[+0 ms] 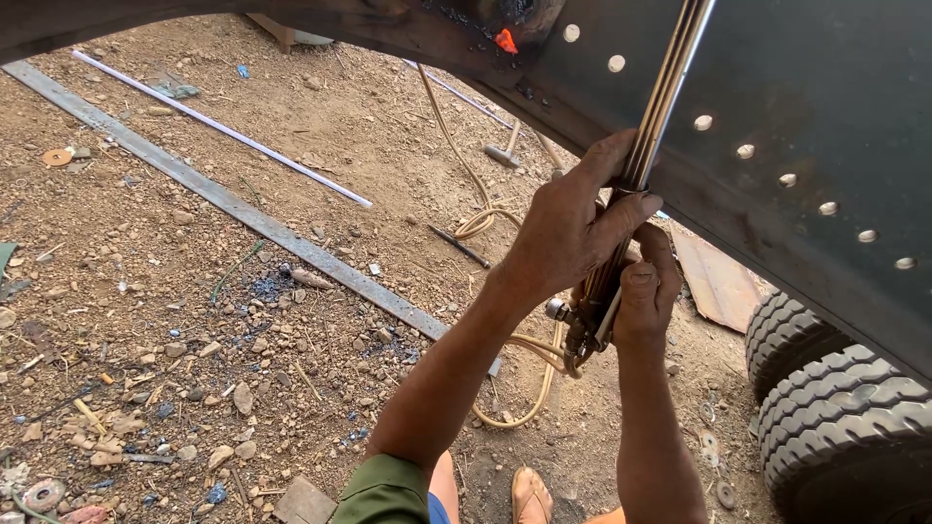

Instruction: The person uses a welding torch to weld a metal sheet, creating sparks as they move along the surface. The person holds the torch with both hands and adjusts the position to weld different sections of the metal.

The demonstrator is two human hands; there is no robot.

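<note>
Cutting torch [636,184]: right of centre, running up along the perforated steel frame [806,126], which spans the top and right. Left hand [568,233] wrapped on torch tubes, above right hand [646,296] at the valve end. Hoses [529,354] trail from the torch down onto the dirt ground [194,320]. Flat steel bar [233,206] lies diagonally at left; thin rod [223,129] beyond it. Tyres [840,417] near right, under the frame.

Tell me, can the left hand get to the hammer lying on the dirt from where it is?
Probably not: the left hand is wrapped round the cutting torch, and the hammer lies apart on the ground beyond it.
</note>
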